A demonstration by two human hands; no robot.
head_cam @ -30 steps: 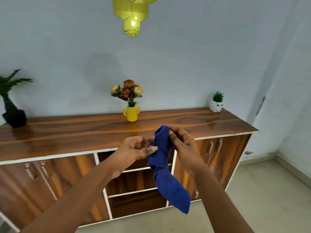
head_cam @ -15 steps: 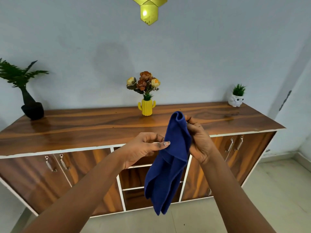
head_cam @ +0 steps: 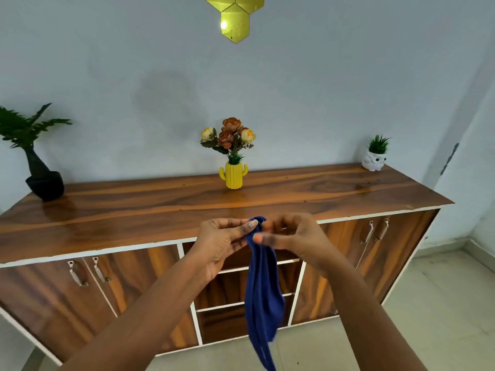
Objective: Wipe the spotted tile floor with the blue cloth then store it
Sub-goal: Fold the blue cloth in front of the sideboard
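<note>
1. At 9 o'clock a black vase (head_cam: 44,180) with a green plant stands on the wooden sideboard's worktop (head_cam: 160,207).
2. Left hand (head_cam: 222,242) pinches the blue cloth (head_cam: 263,295) at its bunched top.
3. The cloth hangs from centre toward 6 o'clock, before the open shelves.
4. Right hand (head_cam: 292,236) pinches the same top.
5. A yellow cactus vase (head_cam: 233,175) stands at 12, a white owl pot (head_cam: 373,162) at 2.
</note>
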